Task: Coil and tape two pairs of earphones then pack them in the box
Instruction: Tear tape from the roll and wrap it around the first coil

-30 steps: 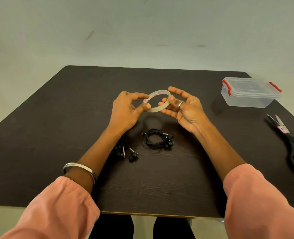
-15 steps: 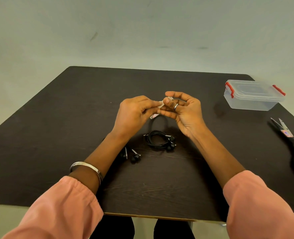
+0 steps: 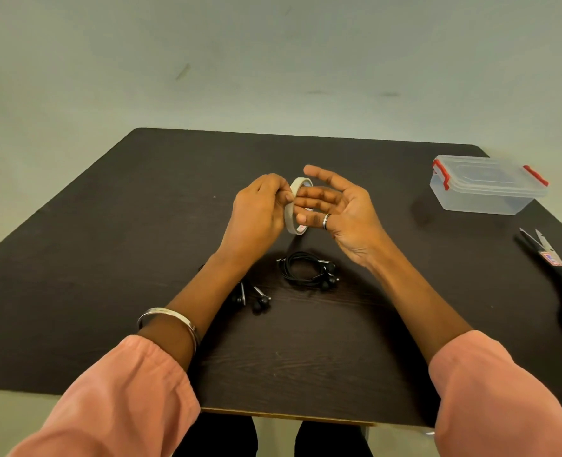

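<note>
Head view: left hand (image 3: 259,212) pinches the tape roll (image 3: 295,206), right hand (image 3: 342,206) open beside it; one earphone coil (image 3: 307,270) untaped at six o'clock, box (image 3: 487,184) shut at three.

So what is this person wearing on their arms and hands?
Both arms have loose salmon-pink sleeves with gathered cuffs, pushed up the forearms. The left wrist carries a plain silver bangle. The right hand has a dark band ring on one finger; the left hand shows none.

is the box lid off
No, the clear lid sits on the box with its red latches at both ends, far right on the table.
</note>
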`<action>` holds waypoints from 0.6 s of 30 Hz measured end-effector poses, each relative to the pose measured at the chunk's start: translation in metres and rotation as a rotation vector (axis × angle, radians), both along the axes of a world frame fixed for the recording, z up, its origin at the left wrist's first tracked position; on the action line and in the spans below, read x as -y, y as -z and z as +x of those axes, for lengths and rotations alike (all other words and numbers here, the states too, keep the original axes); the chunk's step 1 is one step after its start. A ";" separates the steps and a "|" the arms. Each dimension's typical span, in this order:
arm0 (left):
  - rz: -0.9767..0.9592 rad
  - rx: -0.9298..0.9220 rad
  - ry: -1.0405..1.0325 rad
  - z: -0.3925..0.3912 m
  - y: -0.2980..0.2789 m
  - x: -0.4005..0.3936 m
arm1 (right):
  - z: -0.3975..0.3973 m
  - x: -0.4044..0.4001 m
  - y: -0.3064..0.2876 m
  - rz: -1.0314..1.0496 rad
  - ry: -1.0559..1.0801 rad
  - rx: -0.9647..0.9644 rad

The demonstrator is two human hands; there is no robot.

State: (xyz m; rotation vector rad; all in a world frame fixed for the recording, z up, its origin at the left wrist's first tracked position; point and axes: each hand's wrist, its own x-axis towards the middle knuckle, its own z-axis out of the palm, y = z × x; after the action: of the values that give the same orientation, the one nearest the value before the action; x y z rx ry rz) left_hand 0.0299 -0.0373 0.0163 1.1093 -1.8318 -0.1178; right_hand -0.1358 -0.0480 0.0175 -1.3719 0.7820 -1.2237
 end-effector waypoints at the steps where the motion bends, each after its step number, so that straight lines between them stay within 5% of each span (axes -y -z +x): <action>1: 0.051 -0.046 0.015 0.000 0.001 0.000 | 0.001 0.000 0.000 -0.029 0.003 -0.058; 8: 0.182 -0.287 0.085 -0.005 0.002 -0.002 | 0.007 0.002 0.005 -0.177 0.152 -0.352; 18: -0.034 -0.011 0.051 0.000 0.000 -0.005 | 0.003 -0.001 0.002 -0.289 0.139 -0.540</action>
State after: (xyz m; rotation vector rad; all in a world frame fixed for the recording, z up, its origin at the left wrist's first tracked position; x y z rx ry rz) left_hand 0.0296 -0.0324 0.0165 1.0371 -1.8467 -0.1220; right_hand -0.1326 -0.0472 0.0160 -1.9554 1.1171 -1.1108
